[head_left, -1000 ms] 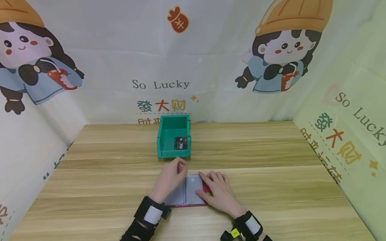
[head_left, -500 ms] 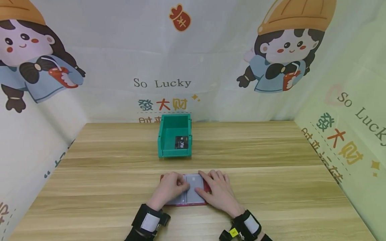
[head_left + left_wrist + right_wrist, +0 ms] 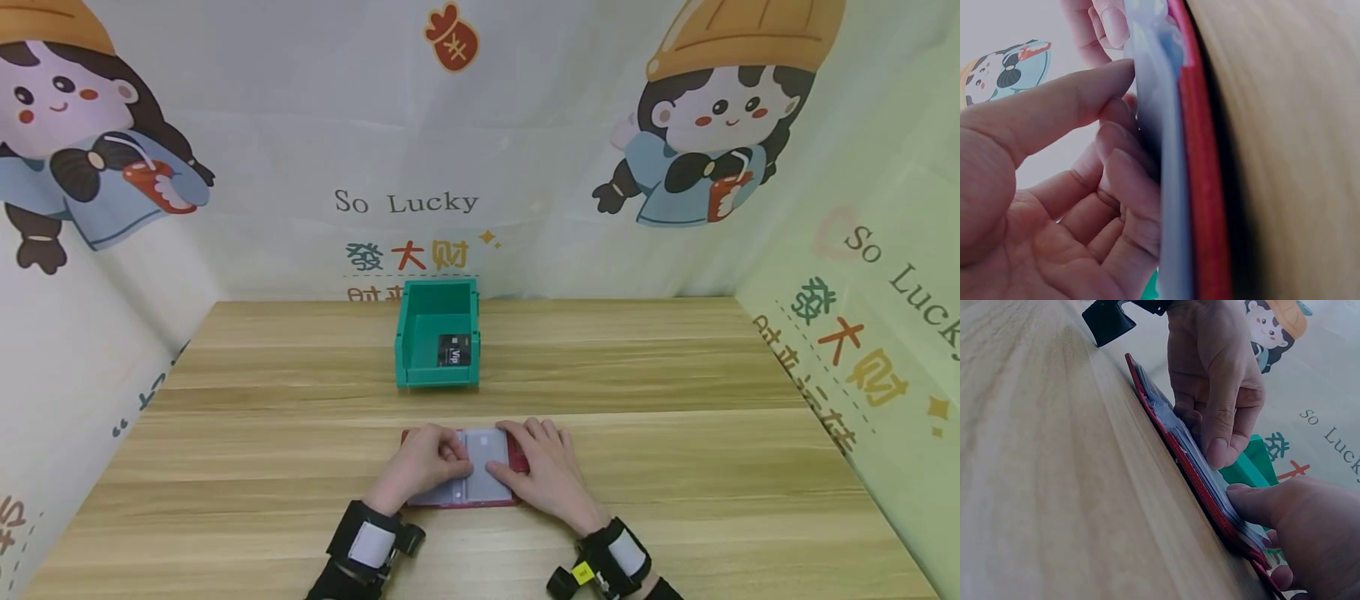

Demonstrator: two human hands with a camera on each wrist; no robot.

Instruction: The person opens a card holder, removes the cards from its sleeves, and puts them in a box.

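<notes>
A small red card holder (image 3: 513, 454) lies spread on the table, its clear plastic sleeves (image 3: 487, 475) facing up. My left hand (image 3: 427, 462) is over its left half, fingers curled and thumb tip near the index finger, fingertips at the sleeves. Whether they pinch a sleeve edge is unclear, even in the left wrist view, where the sleeves (image 3: 1163, 125) stand beside the fingertips. My right hand (image 3: 547, 475) rests on the right side, fingers extended over the red cover and thumb pressing the sleeve. From the right wrist, the stacked sleeves (image 3: 1194, 462) show edge-on beneath both hands.
Behind the card holder stands a green open bin (image 3: 437, 377) with a black "Vip" card (image 3: 454, 351) inside. The wooden table (image 3: 675, 467) reaches back to a printed cloth backdrop (image 3: 540, 167). Black camera straps (image 3: 367, 542) wrap both wrists.
My left hand came down from near the bin's front edge onto the card holder's left half, then stayed there with slight finger movement. My right hand has kept its place.
</notes>
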